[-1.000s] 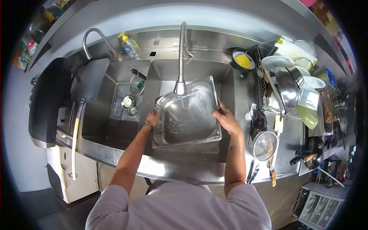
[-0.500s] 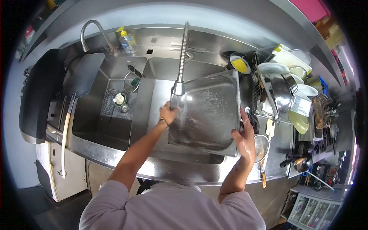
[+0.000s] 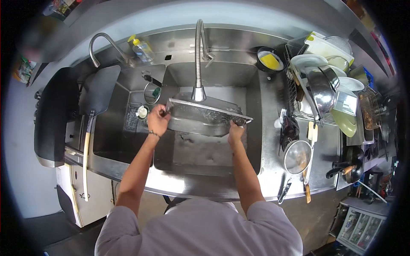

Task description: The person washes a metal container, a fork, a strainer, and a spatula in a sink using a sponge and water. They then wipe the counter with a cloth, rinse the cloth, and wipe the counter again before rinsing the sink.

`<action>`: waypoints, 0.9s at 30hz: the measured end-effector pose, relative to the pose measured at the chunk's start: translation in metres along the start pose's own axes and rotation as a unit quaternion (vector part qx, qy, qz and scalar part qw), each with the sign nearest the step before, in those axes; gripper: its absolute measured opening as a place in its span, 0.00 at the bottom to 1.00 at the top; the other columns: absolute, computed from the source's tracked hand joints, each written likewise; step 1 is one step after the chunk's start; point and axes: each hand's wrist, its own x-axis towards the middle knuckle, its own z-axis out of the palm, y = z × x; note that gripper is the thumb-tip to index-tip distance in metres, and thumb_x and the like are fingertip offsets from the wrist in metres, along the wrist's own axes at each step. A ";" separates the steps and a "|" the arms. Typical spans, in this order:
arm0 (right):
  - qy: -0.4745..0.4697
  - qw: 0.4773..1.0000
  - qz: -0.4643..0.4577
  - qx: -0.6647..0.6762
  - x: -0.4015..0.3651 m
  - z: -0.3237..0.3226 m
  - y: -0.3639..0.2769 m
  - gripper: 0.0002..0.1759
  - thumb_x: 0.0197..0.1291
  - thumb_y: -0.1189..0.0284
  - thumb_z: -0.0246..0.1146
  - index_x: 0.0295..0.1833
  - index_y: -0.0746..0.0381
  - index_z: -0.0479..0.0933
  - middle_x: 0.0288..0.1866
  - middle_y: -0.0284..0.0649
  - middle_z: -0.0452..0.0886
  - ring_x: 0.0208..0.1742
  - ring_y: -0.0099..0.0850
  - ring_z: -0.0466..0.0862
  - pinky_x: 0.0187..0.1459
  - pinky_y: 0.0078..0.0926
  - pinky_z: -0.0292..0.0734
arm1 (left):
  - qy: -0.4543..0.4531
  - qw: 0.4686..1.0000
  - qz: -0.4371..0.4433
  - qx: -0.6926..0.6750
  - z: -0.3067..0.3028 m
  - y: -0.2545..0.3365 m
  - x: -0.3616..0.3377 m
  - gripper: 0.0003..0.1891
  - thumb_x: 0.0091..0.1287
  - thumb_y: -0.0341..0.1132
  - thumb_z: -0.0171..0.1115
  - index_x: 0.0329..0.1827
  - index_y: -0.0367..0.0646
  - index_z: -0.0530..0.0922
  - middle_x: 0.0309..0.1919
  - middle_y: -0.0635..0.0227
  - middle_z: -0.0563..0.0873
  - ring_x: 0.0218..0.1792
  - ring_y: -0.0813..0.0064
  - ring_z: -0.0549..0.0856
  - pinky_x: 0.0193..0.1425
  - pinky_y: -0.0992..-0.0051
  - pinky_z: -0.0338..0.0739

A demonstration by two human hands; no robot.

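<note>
The steel tabletop (image 3: pixel 269 181) runs around both of your hands, which work over the larger basin (image 3: pixel 205 160). A second basin (image 3: pixel 111 141) lies to the left of your left hand. Well out to the right of your right hand, a wire rack (image 3: pixel 291 101) carries plates and bowls. Farther left of your left hand is a long-handled peel (image 3: pixel 101 96). The metal pan (image 3: pixel 203 121) is between your hands, tilted up within the basin. Your left hand (image 3: pixel 158 122) closes its fingers around the pan's left end; your right hand (image 3: pixel 236 131) is curled on the right end, though its fingertips are hard to make out. The faucet (image 3: pixel 198 91) hangs beyond and between your hands. Right of your right hand sits a round strainer (image 3: pixel 297 156); a yellow sponge (image 3: pixel 269 61) lies beyond that hand.
</note>
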 end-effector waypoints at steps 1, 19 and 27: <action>0.007 1.000 -0.006 0.028 0.009 0.009 0.006 0.15 0.48 0.82 0.59 0.45 0.66 0.75 0.39 0.35 0.79 0.39 0.26 0.76 0.43 0.24 0.69 | 0.014 0.999 0.051 -0.010 -0.003 0.000 -0.010 0.09 0.47 0.22 0.63 0.27 0.36 0.69 0.32 0.63 0.80 0.28 0.78 0.79 0.31 0.77 0.73; -0.181 0.862 0.197 0.431 0.028 0.075 0.122 0.16 0.61 0.61 0.51 0.47 0.60 0.72 0.43 0.37 0.78 0.43 0.32 0.77 0.47 0.33 0.73 | -0.034 0.865 0.478 0.150 -0.028 0.057 -0.103 0.05 0.55 0.38 0.61 0.28 0.51 0.73 0.48 0.66 0.81 0.54 0.61 0.77 0.58 0.58 0.66; -0.154 0.871 0.188 0.427 0.021 0.026 0.149 0.16 0.62 0.60 0.50 0.47 0.59 0.72 0.43 0.36 0.78 0.44 0.32 0.78 0.48 0.33 0.74 | -0.161 0.782 0.573 0.182 0.015 0.103 -0.090 0.05 0.55 0.38 0.59 0.33 0.52 0.78 0.59 0.74 0.73 0.62 0.76 0.69 0.67 0.70 0.59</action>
